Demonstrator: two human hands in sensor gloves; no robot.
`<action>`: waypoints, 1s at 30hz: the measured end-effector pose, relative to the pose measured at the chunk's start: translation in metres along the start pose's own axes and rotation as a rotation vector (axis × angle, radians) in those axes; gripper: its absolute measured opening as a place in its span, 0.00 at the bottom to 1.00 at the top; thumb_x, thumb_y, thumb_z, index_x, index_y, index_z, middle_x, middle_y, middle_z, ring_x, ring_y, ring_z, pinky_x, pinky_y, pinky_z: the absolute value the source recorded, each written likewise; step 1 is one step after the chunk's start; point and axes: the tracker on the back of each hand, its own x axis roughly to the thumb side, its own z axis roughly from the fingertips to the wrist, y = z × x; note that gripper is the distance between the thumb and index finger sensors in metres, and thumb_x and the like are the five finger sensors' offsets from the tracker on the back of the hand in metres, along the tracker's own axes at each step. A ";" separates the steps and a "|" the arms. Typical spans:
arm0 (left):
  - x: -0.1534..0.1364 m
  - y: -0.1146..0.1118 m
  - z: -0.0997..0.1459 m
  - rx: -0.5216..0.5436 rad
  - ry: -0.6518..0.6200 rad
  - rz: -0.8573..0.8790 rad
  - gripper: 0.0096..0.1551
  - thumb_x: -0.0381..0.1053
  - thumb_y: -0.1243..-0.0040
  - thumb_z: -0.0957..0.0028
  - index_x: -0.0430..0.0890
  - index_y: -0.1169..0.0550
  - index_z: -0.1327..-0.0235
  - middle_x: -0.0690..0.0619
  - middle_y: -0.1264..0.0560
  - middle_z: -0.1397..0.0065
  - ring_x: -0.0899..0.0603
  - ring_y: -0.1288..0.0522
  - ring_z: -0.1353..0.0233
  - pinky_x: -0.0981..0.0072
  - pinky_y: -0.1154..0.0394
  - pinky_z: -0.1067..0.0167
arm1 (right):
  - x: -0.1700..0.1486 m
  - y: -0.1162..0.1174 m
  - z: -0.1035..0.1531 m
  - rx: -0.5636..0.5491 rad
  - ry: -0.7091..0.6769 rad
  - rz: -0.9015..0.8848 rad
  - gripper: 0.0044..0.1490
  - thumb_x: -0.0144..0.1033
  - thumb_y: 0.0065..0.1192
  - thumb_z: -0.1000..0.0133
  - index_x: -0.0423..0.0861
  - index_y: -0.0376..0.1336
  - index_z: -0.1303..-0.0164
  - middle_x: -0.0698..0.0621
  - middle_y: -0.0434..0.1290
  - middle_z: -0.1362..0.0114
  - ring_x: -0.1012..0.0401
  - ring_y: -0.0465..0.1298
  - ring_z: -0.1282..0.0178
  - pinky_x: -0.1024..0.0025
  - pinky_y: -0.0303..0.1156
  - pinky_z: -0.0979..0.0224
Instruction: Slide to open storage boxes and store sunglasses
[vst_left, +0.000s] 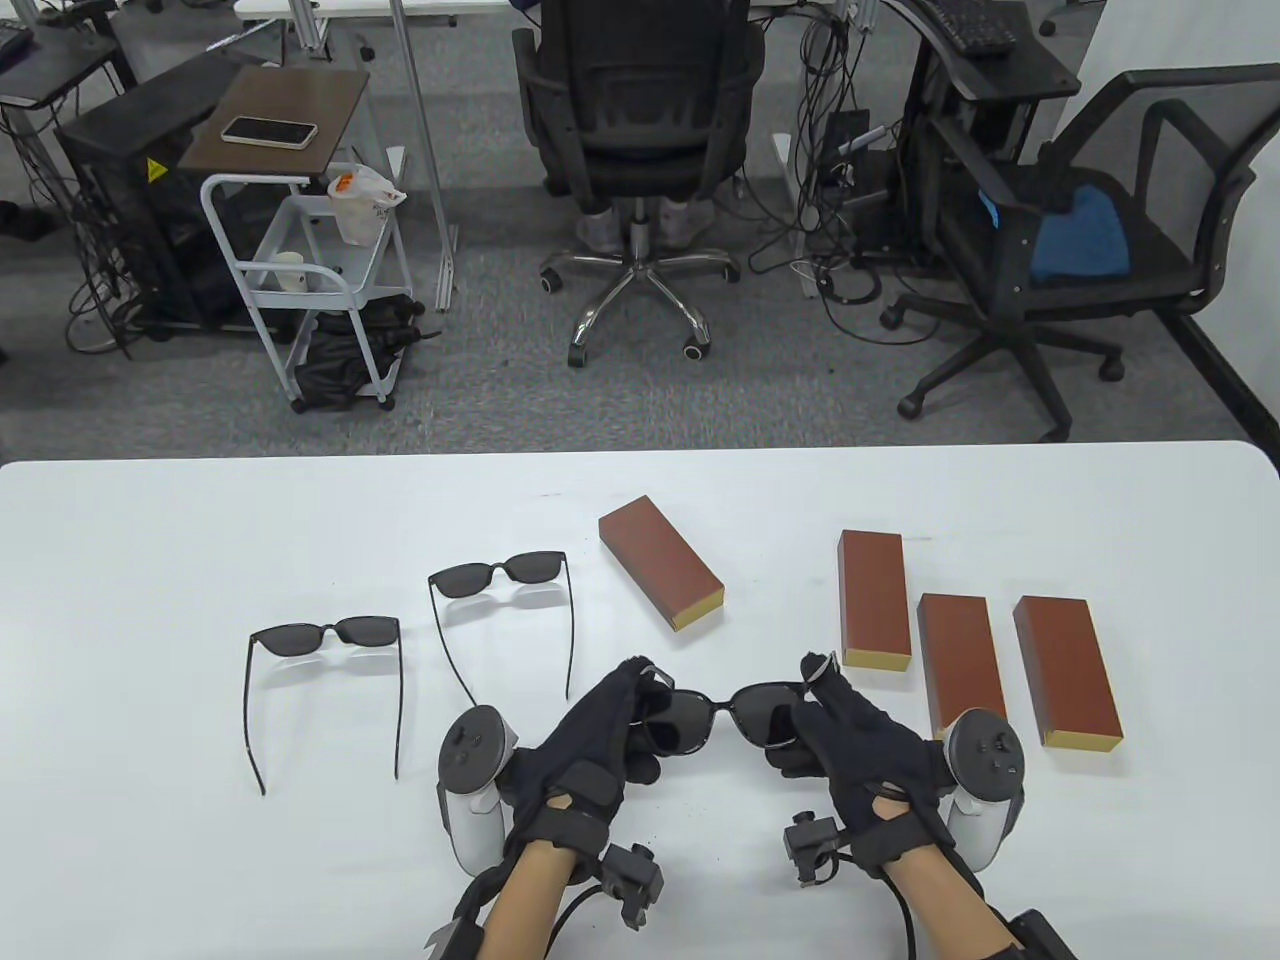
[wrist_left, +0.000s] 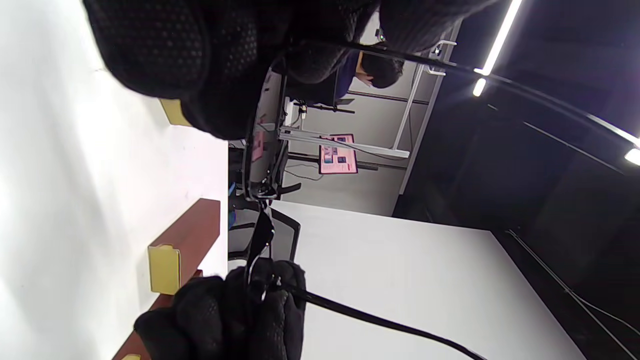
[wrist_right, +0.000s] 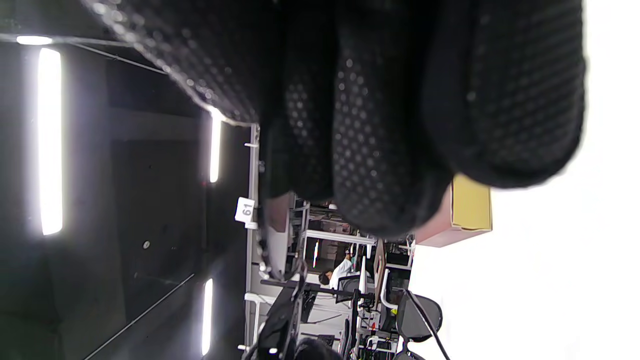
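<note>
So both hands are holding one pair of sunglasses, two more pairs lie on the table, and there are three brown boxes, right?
Not quite: the table view shows four brown boxes, not three: one angled box near the middle and three to the right. The rest holds: the left hand and right hand hold one pair of sunglasses, with two more pairs lying on the table.

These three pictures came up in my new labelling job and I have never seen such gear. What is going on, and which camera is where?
No robot here: a person's left hand and right hand wear black sensor gloves with a tracker strapped on each. The big picture looks down at a white table; the two dark, sideways pictures come from wrist cameras. Both hands hold one pair of sunglasses by its ends. Two more pairs lie to the left, arms unfolded. Four brown boxes lie closed, waiting.
</note>
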 end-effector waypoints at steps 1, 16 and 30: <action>0.000 0.000 0.000 0.002 0.002 0.003 0.34 0.64 0.52 0.36 0.48 0.30 0.21 0.40 0.28 0.24 0.39 0.19 0.38 0.47 0.21 0.46 | 0.000 0.001 0.000 0.007 -0.009 0.002 0.31 0.40 0.72 0.56 0.51 0.65 0.42 0.47 0.87 0.59 0.55 0.90 0.63 0.60 0.87 0.60; -0.001 0.009 0.001 0.088 0.028 -0.041 0.30 0.57 0.46 0.36 0.48 0.28 0.23 0.42 0.26 0.25 0.41 0.19 0.39 0.48 0.21 0.46 | -0.004 0.016 -0.001 0.338 -0.079 -0.200 0.43 0.56 0.63 0.53 0.51 0.54 0.29 0.41 0.72 0.31 0.43 0.76 0.35 0.49 0.75 0.35; 0.003 0.010 0.004 0.213 0.002 -0.116 0.24 0.49 0.36 0.41 0.50 0.21 0.31 0.45 0.20 0.33 0.45 0.15 0.47 0.53 0.17 0.51 | -0.010 0.014 0.000 0.262 -0.030 -0.234 0.35 0.60 0.55 0.49 0.50 0.65 0.38 0.43 0.79 0.40 0.45 0.82 0.45 0.53 0.80 0.43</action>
